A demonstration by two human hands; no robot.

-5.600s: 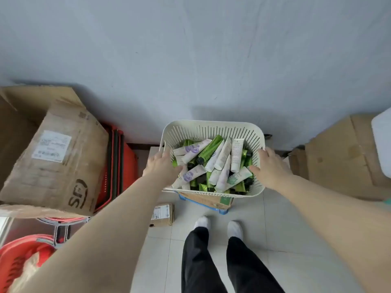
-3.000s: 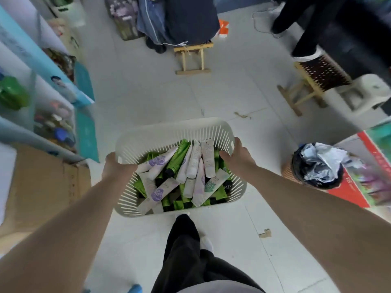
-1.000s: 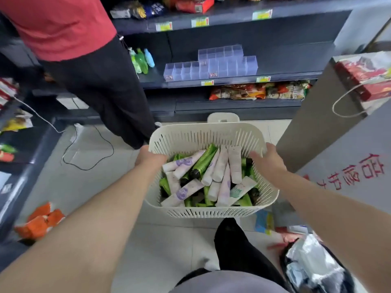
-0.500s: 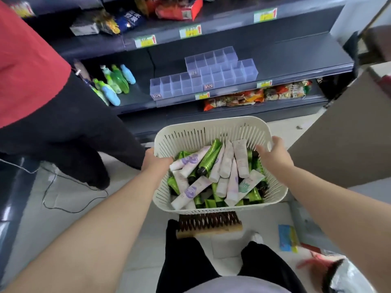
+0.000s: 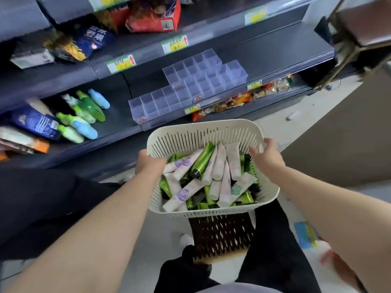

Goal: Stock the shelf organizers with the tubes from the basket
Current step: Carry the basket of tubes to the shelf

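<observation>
Left grip [image 5: 149, 163] is curling over the left rim of the basket [image 5: 203, 132], its fingers hooking down inside. Right grip [image 5: 267, 159] is pinching the right rim, with the thumb sitting on top and the fingers lying fairly straight against the inner wall.

The basket is cream plastic with rounded corners and narrow upright slots in its walls. It is hanging just above a stool [image 5: 221, 235] with a dark woven lattice seat; whether the two are touching, I cannot tell.

The tubes [image 5: 219, 163] are lying heaped in the basket. Some are matte white and carrying a round purple flower mark, one is carrying a teal mark, some are pale pink, and some are glossy green with black caps. Any lettering on them is coming out too small to read.

The organizers [image 5: 190, 85] are standing on the dark metal shelf [image 5: 275, 51] beyond the basket. They are clear hard plastic, split into square cells in stepped rows, and small red-and-white stickers are showing on their front faces.

Yellow-green price tags [image 5: 121, 64] with red arrows are running along the shelf edges, their print blurring. Green and blue bottles [image 5: 84, 115] are lying on their sides to the left of the organizers. Crinkly snack packets [image 5: 232, 100] are sitting on the level below them.
</observation>
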